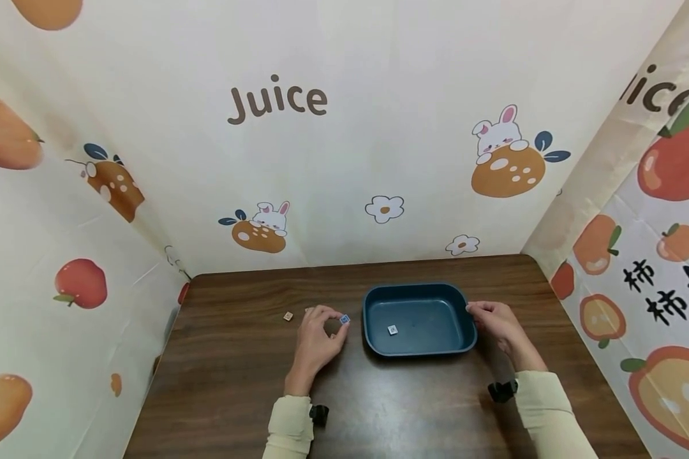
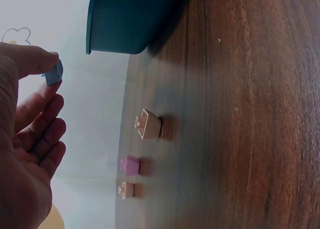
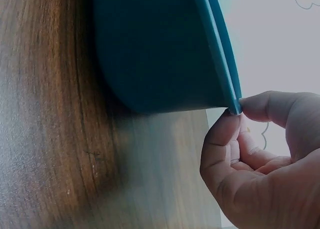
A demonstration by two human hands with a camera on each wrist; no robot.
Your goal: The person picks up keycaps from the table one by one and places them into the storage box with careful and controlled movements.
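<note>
My left hand (image 1: 314, 344) pinches a small blue keycap (image 1: 345, 319) between thumb and index finger, above the table just left of a dark teal tray (image 1: 436, 352). The other fingers curl loosely, as the left wrist view shows. With thumb and index finger, my right hand (image 1: 502, 328) grips the tray's rim at its right end. Inside the tray lies one whitish keycap (image 1: 393, 329). Upturned on the table are a beige keycap (image 2: 152, 126), a pink keycap (image 2: 131, 166) and another beige keycap (image 2: 127, 190); in the head view the left hand partly hides them.
The brown wooden table (image 1: 235, 382) ends at a white printed curtain (image 1: 344, 159) behind it. Similar printed cloth hangs at the left and right sides. Each wrist carries a black strap camera.
</note>
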